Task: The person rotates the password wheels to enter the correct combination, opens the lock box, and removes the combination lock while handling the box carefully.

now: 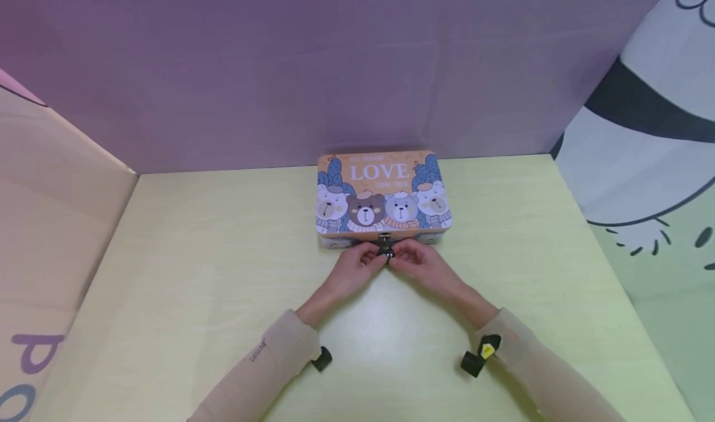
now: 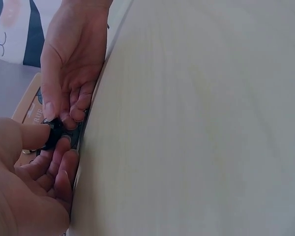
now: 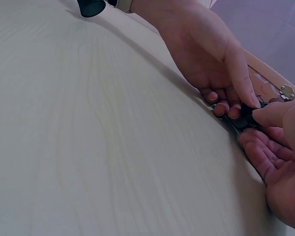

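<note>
A rectangular tin box [image 1: 384, 192] with bears and the word LOVE on its closed lid stands at the table's back. At its front, below the metal clasp [image 1: 383, 238], a small black object [image 1: 385, 254] is pinched from both sides. My left hand [image 1: 357, 265] grips its left side and my right hand [image 1: 420, 262] its right. In the left wrist view the black object [image 2: 53, 133] lies between both thumbs, the other fingers curled beneath. The right wrist view shows the black object [image 3: 248, 112] partly hidden by the fingers, near a metal clasp [image 3: 287, 91].
The pale yellow table [image 1: 223, 254] spreads around the box. A purple wall covering [image 1: 279, 68] rises directly behind it, and printed panels flank both sides. Black wrist straps with small devices are on both sleeves.
</note>
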A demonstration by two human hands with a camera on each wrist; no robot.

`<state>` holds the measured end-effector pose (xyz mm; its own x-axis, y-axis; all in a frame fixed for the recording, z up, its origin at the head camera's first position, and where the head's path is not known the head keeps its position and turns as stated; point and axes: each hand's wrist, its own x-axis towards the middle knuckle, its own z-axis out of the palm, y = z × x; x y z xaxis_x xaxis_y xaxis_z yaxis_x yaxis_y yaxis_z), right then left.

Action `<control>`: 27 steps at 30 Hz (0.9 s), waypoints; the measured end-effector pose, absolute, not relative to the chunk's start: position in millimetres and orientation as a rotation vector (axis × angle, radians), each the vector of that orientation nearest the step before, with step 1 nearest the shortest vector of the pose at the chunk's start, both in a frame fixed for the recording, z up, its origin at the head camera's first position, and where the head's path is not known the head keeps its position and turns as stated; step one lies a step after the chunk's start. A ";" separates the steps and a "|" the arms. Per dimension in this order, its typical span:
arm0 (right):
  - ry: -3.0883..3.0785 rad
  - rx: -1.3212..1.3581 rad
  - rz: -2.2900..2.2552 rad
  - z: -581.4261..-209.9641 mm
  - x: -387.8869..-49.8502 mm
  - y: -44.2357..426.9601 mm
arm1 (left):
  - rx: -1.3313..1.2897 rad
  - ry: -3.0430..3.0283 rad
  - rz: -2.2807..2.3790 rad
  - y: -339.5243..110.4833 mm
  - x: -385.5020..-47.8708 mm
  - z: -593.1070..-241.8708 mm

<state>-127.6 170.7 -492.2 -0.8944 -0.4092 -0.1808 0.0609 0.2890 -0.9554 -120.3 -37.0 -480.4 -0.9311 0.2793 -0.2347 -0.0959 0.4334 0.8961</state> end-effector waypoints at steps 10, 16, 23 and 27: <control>2.150 -0.286 -1.646 -488.9 -126.7 170.3 | 0.195 2.292 1.515 -40.5 -120.7 -480.8; 2.151 -0.277 -1.637 -490.4 -126.2 170.3 | 0.196 2.304 1.518 -40.1 -119.7 -481.2; 2.161 -0.268 -1.626 -493.5 -127.5 170.3 | 0.201 2.311 1.519 -40.4 -119.9 -482.1; 2.157 -0.272 -1.629 -493.5 -128.2 170.3 | 0.214 2.318 1.517 -40.6 -120.4 -482.5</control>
<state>-128.2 170.3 -493.5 -0.8920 -0.3988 -0.2127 0.0954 0.2939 -0.9511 -120.4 -40.6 -482.5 -0.9233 0.3183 -0.2148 -0.0694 0.4118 0.9086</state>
